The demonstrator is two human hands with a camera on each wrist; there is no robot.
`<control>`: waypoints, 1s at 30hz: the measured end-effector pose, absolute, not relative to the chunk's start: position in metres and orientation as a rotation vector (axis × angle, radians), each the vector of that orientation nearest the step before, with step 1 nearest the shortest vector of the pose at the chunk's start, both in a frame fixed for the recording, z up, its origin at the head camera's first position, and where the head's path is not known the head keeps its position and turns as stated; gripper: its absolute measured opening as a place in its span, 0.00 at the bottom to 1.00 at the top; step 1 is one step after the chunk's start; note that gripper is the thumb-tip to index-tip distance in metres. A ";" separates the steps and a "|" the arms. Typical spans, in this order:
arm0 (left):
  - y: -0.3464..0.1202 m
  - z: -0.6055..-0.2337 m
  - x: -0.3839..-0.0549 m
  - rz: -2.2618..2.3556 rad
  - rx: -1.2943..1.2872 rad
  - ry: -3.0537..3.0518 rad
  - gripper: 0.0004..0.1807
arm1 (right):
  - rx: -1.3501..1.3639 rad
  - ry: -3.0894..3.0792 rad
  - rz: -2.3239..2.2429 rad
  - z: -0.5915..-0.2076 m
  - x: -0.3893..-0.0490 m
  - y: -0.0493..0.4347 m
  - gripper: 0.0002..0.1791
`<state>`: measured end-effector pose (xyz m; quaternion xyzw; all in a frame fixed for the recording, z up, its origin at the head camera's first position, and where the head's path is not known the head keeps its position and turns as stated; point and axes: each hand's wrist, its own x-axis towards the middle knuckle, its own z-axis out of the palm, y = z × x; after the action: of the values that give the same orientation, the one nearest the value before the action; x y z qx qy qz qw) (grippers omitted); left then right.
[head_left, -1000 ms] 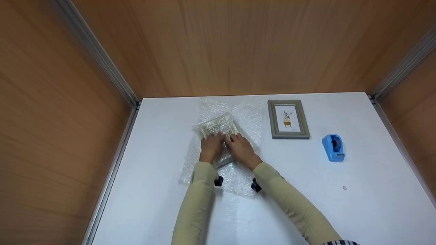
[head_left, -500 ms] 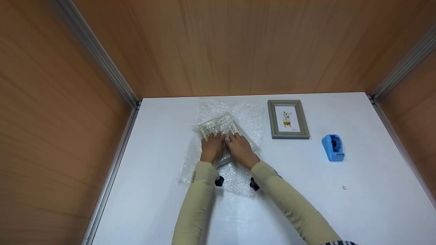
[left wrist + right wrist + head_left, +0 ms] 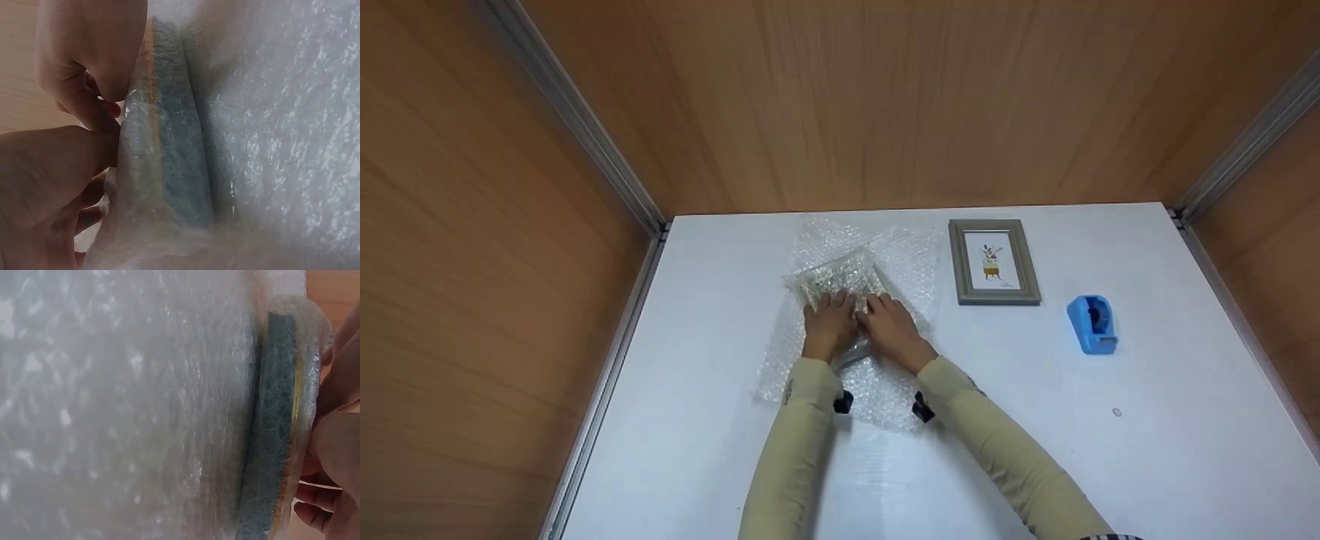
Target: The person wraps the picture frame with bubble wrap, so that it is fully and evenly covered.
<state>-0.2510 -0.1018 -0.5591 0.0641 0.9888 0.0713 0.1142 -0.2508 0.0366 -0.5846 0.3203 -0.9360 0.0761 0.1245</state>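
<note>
A flat, rectangular thing (image 3: 840,276) with a dark grey-green side and a gold-coloured edge lies under clear bubble wrap (image 3: 911,259); its front is blurred by the wrap. My left hand (image 3: 829,326) and right hand (image 3: 890,330) meet over its middle. Both thumbs and curled fingers hold the folded-over wrap there, though the fingertips are partly hidden. In the left wrist view, the left hand (image 3: 45,180) is at lower left, below the right. The right wrist view has the right hand (image 3: 343,455) against the wrapped edge.
To the right of the wrap lies a grey-green picture frame (image 3: 994,296) with a plant picture. Farther right stands a blue tape dispenser (image 3: 1084,326). A tiny ring-like bit (image 3: 1117,412) is nearer on the white table (image 3: 697,360). Wooden panels (image 3: 870,112) enclose the back and sides.
Both hands stay over the wrapped thing, with only slight shifts of the fingers and wrists. The bubble wrap, picture frame and tape dispenser keep their places.
</note>
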 end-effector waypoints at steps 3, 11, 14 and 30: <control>-0.102 -0.560 -0.251 0.215 0.187 2.907 0.26 | 0.939 -2.755 0.264 -0.585 -0.251 0.038 0.12; -0.105 -0.562 -0.252 0.246 0.194 2.936 0.29 | 0.861 -2.842 0.566 -0.589 -0.250 0.043 0.15; -0.106 -0.563 -0.252 0.287 0.191 2.946 0.29 | 0.848 -2.848 0.638 -0.589 -0.250 0.045 0.16; -0.113 -0.558 -0.258 0.580 0.178 3.072 0.28 | 0.645 -2.663 0.819 -0.586 -0.252 0.050 0.18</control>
<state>-0.2582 -0.1129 -0.5585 0.0570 0.9811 0.1851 0.0051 -0.2520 0.0498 -0.5858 0.2234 -0.9219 0.2837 0.1402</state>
